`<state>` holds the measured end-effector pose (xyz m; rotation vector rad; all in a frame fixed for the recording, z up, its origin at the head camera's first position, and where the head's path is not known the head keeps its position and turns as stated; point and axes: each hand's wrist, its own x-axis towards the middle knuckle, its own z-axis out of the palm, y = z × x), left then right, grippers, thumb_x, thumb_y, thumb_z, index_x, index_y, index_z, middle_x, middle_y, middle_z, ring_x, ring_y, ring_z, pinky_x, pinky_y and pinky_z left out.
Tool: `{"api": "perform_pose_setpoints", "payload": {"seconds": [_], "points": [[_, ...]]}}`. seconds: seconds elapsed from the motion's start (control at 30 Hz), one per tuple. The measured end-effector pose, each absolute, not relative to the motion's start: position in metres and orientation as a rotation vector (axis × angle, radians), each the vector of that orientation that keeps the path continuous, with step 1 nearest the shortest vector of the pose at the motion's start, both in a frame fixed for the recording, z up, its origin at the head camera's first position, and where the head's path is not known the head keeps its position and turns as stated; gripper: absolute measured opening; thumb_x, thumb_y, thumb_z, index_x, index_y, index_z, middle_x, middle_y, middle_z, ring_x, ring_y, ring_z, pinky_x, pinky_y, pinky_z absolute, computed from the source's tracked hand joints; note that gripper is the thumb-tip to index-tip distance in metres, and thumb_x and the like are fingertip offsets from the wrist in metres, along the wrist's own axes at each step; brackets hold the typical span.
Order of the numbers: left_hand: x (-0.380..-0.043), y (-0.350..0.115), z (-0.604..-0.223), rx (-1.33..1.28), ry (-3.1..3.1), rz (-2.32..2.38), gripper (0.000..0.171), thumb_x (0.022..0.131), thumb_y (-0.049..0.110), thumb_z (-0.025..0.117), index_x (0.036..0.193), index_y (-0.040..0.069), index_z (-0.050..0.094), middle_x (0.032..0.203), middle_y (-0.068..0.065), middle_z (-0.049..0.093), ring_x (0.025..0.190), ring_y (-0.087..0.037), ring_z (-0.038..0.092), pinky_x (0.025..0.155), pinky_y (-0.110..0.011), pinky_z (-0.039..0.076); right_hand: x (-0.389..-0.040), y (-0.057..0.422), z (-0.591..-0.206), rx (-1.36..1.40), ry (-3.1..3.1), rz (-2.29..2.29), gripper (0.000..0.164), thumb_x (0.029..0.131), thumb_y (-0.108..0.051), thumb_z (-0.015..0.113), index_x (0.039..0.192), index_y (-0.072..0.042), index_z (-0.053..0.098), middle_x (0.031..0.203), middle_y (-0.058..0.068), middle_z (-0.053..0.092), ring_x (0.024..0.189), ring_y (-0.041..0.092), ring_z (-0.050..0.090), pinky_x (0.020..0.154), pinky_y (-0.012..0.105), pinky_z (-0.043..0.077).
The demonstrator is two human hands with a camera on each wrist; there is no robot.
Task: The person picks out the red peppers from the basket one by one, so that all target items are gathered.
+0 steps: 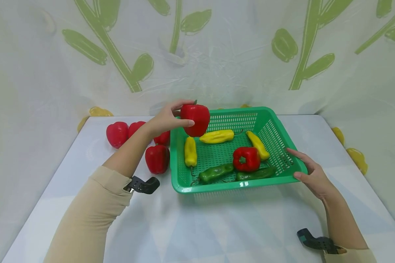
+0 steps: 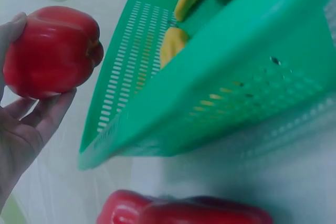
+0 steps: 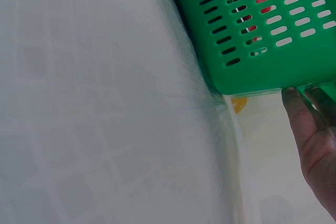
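My left hand (image 1: pixel 164 119) holds a red bell pepper (image 1: pixel 197 118) above the back left corner of a green plastic basket (image 1: pixel 173 164). In the left wrist view, its fingers and thumb grip the pepper (image 2: pixel 52 51) from the side and below. With my right hand (image 1: pixel 316 179) I grip the basket's rim at the right front corner. Inside the basket lie another red bell pepper (image 1: pixel 247 159), several yellow peppers (image 1: pixel 217 136) and two long green peppers (image 1: pixel 216 173). The left fingers are partly hidden behind the held pepper.
Several red bell peppers (image 1: pixel 157 159) sit on the white table (image 1: pixel 135 226) left of the basket, some partly hidden by the left arm. A pale sheet with green leaf shapes (image 1: pixel 284 45) hangs behind the table.
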<state>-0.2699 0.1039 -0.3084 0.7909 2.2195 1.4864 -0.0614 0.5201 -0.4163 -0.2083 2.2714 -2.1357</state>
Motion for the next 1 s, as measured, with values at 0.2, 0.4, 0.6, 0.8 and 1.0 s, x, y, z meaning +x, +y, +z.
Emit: {"api": "perform_pose_setpoints", "payload": {"seconds": [0.2,0.4,0.6,0.8,1.0], "points": [[-0.265,0.085,-0.308,0.794,2.255,1.499,0.072,0.08,0.017,0.073,0.143,0.025,0.041,0.136,-0.002,0.049,0.122,-0.024,0.048,0.089,-0.045,0.051,-0.062,0.52,-0.416,-0.203,2.271,-2.138,0.054,0.094,-0.015,0.057,0.145,-0.021,0.039,0.145,-0.011,0.025,0.119,0.0,0.042,0.086,0.014,0.047],[-0.259,0.065,-0.309,0.804,2.237,1.548,0.07,0.082,0.015,0.07,0.144,0.026,0.039,0.139,-0.003,0.047,0.122,-0.026,0.05,0.089,-0.046,0.051,-0.06,0.52,-0.416,-0.221,2.276,-2.139,0.054,0.094,-0.014,0.056,0.145,-0.02,0.039,0.145,-0.011,0.026,0.118,0.0,0.042,0.086,0.014,0.047],[-0.251,0.043,-0.307,0.754,2.236,1.563,0.069,0.084,0.014,0.069,0.144,0.03,0.039,0.14,-0.003,0.045,0.122,-0.027,0.049,0.089,-0.046,0.052,-0.061,0.52,-0.417,-0.243,2.275,-2.125,0.054,0.095,-0.013,0.055,0.146,-0.02,0.038,0.146,-0.01,0.024,0.119,0.0,0.041,0.087,0.014,0.047],[-0.244,0.023,-0.305,0.709,2.262,1.565,0.07,0.085,0.014,0.068,0.145,0.032,0.036,0.142,-0.004,0.043,0.124,-0.027,0.048,0.086,-0.035,0.054,-0.061,0.519,-0.417,-0.241,2.283,-2.129,0.054,0.095,-0.014,0.055,0.145,-0.019,0.038,0.146,-0.01,0.026,0.119,0.001,0.042,0.087,0.014,0.047],[-0.238,0.005,-0.305,0.682,2.291,1.573,0.069,0.087,0.013,0.066,0.146,0.03,0.035,0.144,-0.006,0.04,0.126,-0.03,0.046,0.082,-0.026,0.054,-0.06,0.519,-0.416,-0.227,2.299,-2.121,0.054,0.094,-0.015,0.056,0.145,-0.019,0.038,0.145,-0.011,0.027,0.119,0.001,0.041,0.087,0.013,0.047]]}}
